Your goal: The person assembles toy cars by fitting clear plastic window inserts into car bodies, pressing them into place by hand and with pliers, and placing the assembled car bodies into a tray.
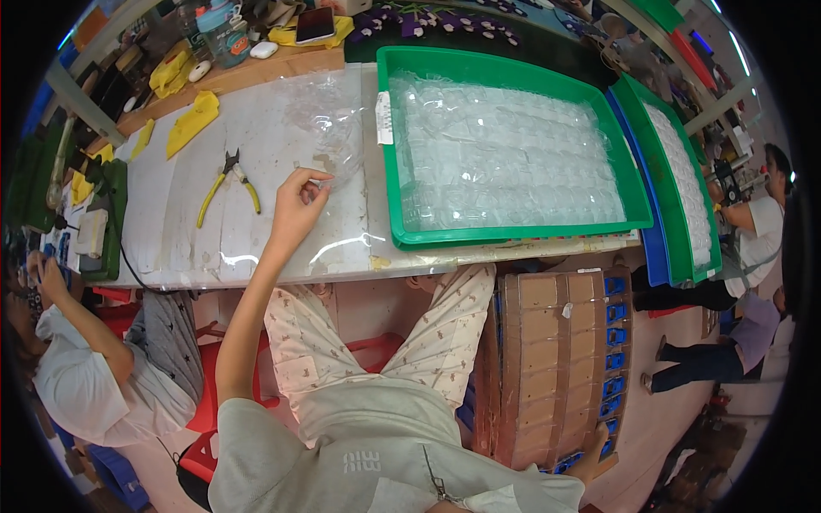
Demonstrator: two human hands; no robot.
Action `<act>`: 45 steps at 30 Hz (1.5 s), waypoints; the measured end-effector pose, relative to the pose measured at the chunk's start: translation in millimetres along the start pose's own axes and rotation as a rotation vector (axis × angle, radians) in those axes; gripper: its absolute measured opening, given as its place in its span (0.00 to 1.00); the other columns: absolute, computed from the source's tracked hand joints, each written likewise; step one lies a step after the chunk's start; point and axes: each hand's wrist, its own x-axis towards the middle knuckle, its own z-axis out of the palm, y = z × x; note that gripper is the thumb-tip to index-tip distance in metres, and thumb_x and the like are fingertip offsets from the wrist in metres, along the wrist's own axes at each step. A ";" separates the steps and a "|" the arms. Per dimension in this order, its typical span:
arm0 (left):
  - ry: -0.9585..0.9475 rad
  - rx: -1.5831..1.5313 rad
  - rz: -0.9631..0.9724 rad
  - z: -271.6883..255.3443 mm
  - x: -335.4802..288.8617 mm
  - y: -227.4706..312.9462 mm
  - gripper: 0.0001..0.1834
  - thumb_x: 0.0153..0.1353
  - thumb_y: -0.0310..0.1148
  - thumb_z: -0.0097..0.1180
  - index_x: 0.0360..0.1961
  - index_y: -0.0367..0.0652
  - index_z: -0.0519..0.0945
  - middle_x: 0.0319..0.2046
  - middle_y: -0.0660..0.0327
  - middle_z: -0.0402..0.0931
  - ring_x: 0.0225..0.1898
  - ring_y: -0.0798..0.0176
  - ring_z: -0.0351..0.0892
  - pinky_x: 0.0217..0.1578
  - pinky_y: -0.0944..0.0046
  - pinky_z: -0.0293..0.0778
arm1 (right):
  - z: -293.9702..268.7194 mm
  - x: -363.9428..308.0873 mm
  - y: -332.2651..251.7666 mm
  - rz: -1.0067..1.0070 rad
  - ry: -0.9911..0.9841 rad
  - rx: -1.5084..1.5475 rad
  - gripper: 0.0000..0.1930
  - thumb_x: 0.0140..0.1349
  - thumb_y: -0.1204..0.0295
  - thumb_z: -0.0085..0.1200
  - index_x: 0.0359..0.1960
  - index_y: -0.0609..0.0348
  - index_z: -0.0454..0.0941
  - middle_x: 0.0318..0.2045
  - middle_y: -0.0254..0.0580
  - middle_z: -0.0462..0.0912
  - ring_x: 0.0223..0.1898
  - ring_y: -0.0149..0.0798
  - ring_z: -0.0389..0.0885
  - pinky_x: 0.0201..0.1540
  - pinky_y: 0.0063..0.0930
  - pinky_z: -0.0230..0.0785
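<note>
My left hand (301, 203) is over the white worktop (274, 111), its fingers curled and the thumb near the index fingertip. Whatever lies between them, if anything, is too small or clear to make out. Thin clear plastic pieces (329, 120) lie just beyond its fingertips. To its left rest yellow-handled cutting pliers (229, 184), jaws pointing away. Low on the right, my right hand (592, 453) is at the near end of a brown compartmented box (556, 342) with blue parts (613, 338) along its side; its fingers are mostly hidden.
A green tray (513, 232) with rows of clear plastic pieces stands right of my left hand. Another green tray (676, 188) is farther right. Yellow cloths (192, 124), a bottle (224, 34) and a phone (315, 26) lie at the back left. Seated left is another person (111, 368).
</note>
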 end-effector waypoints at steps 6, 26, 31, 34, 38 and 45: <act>-0.016 -0.361 -0.316 4.3 15.7 21.5 0.07 0.56 0.28 0.54 0.35 0.36 0.78 0.27 0.69 0.72 0.28 0.78 0.65 0.30 0.75 0.63 | -13.6 -1.2 -44.0 -0.003 0.134 0.027 0.28 0.53 0.52 0.50 0.42 0.70 0.72 0.42 0.62 0.75 0.43 0.58 0.76 0.43 0.46 0.70; -0.013 -0.836 -0.470 -4.6 47.0 -3.6 0.12 0.54 0.29 0.51 0.40 0.39 0.74 0.34 0.65 0.73 0.33 0.73 0.68 0.34 0.74 0.61 | -136.6 -164.4 -320.5 -0.575 0.214 1.097 0.20 0.61 0.58 0.51 0.43 0.64 0.69 0.30 0.40 0.74 0.31 0.32 0.72 0.34 0.27 0.65; 0.025 -1.029 -0.576 -19.1 58.9 -12.7 0.13 0.57 0.29 0.49 0.43 0.39 0.73 0.38 0.62 0.75 0.38 0.70 0.72 0.36 0.73 0.62 | -156.5 -288.3 -423.4 -0.810 -0.322 1.306 0.19 0.64 0.64 0.47 0.52 0.60 0.64 0.36 0.37 0.75 0.36 0.27 0.70 0.43 0.22 0.60; 0.103 -0.849 -0.474 -21.5 57.8 -15.8 0.12 0.58 0.29 0.48 0.43 0.40 0.72 0.41 0.62 0.75 0.40 0.70 0.72 0.38 0.73 0.62 | -159.4 -377.3 -463.6 -0.833 -0.686 1.458 0.28 0.59 0.57 0.52 0.55 0.62 0.61 0.39 0.40 0.75 0.40 0.30 0.73 0.39 0.23 0.64; 0.256 -0.785 -0.345 -40.0 54.2 -22.7 0.08 0.59 0.28 0.48 0.40 0.41 0.72 0.40 0.63 0.75 0.40 0.70 0.72 0.39 0.71 0.63 | -168.4 -487.2 -496.9 -0.935 -1.426 1.418 0.33 0.56 0.52 0.53 0.54 0.66 0.60 0.45 0.49 0.73 0.43 0.41 0.75 0.46 0.34 0.68; 0.190 0.364 0.421 -50.6 -18.5 27.8 0.11 0.43 0.21 0.55 0.32 0.39 0.75 0.30 0.59 0.71 0.37 0.58 0.70 0.38 0.62 0.63 | -162.8 -577.1 -525.8 -0.707 -1.953 1.343 0.33 0.56 0.49 0.50 0.54 0.61 0.61 0.52 0.51 0.68 0.51 0.46 0.69 0.50 0.47 0.64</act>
